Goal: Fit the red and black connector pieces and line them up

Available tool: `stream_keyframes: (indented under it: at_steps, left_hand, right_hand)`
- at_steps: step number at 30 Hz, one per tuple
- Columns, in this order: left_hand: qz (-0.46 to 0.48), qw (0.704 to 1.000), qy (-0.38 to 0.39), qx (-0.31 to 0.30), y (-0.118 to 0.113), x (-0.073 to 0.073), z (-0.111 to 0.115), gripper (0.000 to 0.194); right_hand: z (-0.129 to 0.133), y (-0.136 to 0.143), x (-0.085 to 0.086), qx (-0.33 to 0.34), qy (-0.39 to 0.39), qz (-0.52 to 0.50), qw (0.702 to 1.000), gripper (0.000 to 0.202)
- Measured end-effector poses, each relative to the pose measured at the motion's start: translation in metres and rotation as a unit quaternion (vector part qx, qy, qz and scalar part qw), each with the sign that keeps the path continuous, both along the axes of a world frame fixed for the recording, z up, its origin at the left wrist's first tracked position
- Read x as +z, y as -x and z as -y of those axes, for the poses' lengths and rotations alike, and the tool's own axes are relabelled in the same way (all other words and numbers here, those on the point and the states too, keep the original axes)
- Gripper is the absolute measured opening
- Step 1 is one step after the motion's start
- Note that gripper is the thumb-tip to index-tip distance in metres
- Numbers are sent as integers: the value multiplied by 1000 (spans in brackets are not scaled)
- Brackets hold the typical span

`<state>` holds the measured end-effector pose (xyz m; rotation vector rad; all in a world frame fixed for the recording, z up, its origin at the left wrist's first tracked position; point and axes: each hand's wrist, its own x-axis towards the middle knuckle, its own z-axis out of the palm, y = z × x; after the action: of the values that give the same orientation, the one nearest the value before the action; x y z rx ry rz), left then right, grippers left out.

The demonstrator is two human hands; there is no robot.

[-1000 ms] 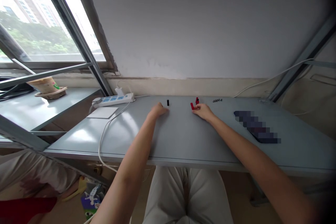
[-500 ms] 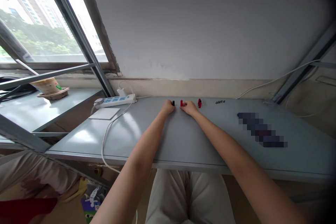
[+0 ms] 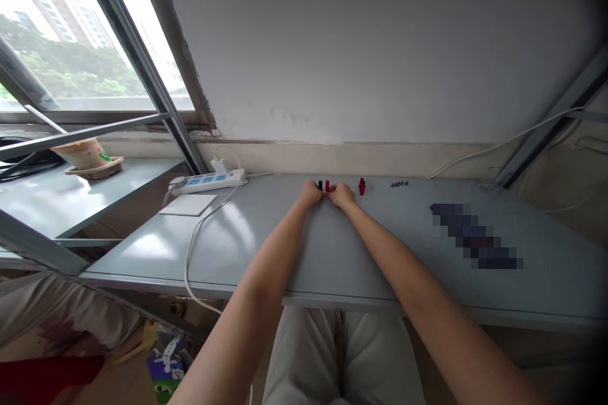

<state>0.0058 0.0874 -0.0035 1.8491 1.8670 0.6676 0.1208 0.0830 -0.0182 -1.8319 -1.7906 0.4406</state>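
Hand (image 3: 311, 192) holding black piece (image 3: 320, 185), right hand (image 3: 342, 194) holding red piece (image 3: 327, 185)

Grey desk (image 3: 342, 253) carries power strip (image 3: 209, 181), red pieces (image 3: 361, 191)

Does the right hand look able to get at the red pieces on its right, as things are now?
Probably yes: the red pieces lie close beside the right hand, nothing visible between, though it seems occupied with the red block.

We note a white power strip (image 3: 209, 182) behind a flat white panel (image 3: 185, 205); at left, a cup (image 3: 83, 155) sits in a carrier (image 3: 99, 170).
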Motion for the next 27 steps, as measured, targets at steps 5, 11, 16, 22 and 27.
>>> stream_keyframes:
  at_steps: [5,11,16,22,27]
  left_hand:
    - [-14,1000,25,10,-2,6,3,23]
    - [-113,992,46,-16,18,32,28,37]
    - [-91,979,8,-185,6,37,52,31]
    - [-90,949,-118,-278,-51,12,63,50]
    - [-139,946,-163,-242,-84,-3,60,63]
  right_hand:
    - [3,3,2,0,-1,28,1000,26]
    - [27,-27,12,73,-73,121,987,25]
    - [52,-85,17,95,-14,152,984,23]
    - [65,-121,9,32,-33,189,981,33]
    - [62,-125,2,46,-7,188,981,41]
